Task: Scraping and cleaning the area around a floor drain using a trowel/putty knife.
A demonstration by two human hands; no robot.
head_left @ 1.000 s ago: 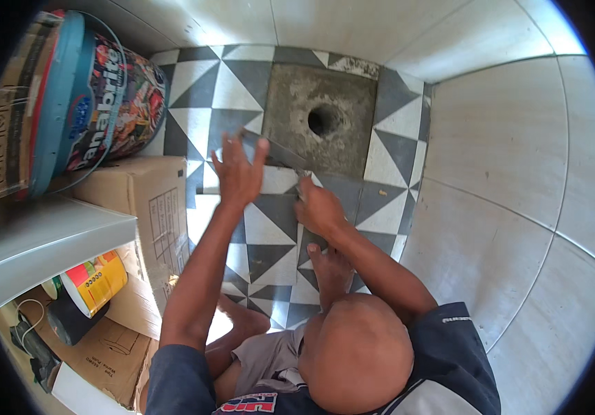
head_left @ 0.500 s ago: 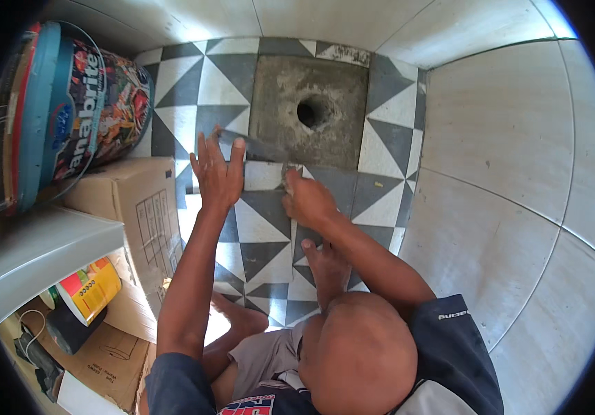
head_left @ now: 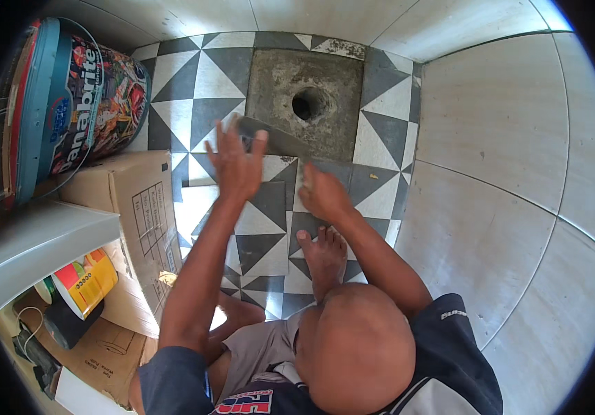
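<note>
A flat grey blade (head_left: pixel 275 138), blurred and shaped like a trowel's, lies over the near edge of the square cement patch (head_left: pixel 270 90). My right hand (head_left: pixel 326 194) is closed round the handle at its right end; the fingers hide most of the grip. At the blade's left end is my left hand (head_left: pixel 239 166), fingers spread; whether it touches the blade I cannot tell. A round dark hole (head_left: pixel 303 106) opens in the patch, beyond both hands. Under the hands runs a floor of grey and white triangle-patterned tiles (head_left: pixel 263 252).
On the left a teal-rimmed bucket (head_left: pixel 104 104) stands behind a cardboard box (head_left: pixel 142 221). Nearer is a white shelf edge (head_left: pixel 55 242) with a yellow-and-red container (head_left: pixel 93 280) below it. Beige tiled walls (head_left: pixel 484 124) close in the right and far sides. My bare foot (head_left: pixel 325 259) rests on the tiles.
Both hands and the blade have shifted to the right relative to the cement patch. The right hand still grips the handle and the left fingers stay spread.
</note>
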